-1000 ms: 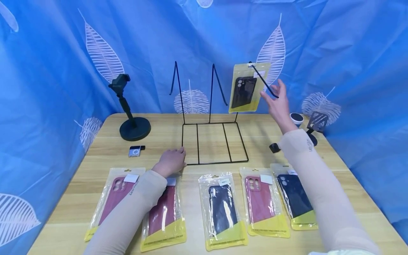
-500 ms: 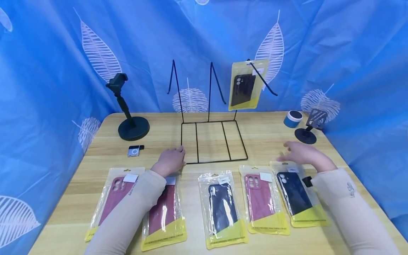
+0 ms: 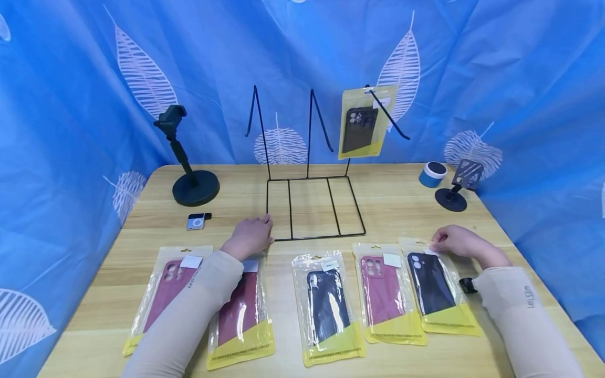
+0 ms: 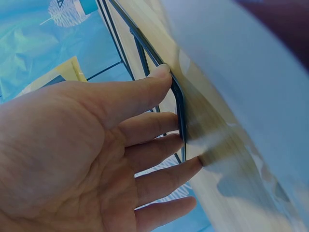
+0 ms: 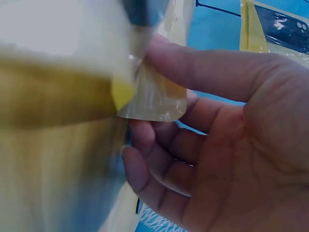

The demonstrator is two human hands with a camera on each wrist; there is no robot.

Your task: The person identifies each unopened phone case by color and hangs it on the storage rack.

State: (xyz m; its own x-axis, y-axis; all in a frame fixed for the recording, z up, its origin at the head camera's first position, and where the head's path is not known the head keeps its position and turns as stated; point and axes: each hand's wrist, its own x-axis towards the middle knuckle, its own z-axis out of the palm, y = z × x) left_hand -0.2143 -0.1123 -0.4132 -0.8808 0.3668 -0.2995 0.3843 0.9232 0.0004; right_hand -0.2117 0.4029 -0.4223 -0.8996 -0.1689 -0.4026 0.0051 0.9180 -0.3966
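Observation:
My left hand [image 3: 249, 236] holds the near left corner of a black wire display rack [image 3: 326, 237]. In the left wrist view its thumb lies over the wire base [image 4: 150, 49], with the other fingertips along the bar. My right hand [image 3: 460, 244] pinches the top end of a bagged black phone case [image 3: 432, 286] lying at the far right of the row. Seen from the right wrist, thumb and fingers grip the clear bag [image 5: 161, 99] from both sides. Another bagged black phone case [image 3: 360, 128] hangs on the rack's right hook.
Bagged pink phone cases [image 3: 382, 289] and a bagged black one [image 3: 328, 304] lie along the front. A phone stand [image 3: 196, 187] and small music player [image 3: 196, 221] are at left. A blue jar [image 3: 432, 174], small stand [image 3: 451, 199] and black object [image 3: 467, 285] are at right.
My right hand has come down from the hanging bag at the right hook to the rightmost bag on the table and taken hold of its top. The left hand stays at the rack corner.

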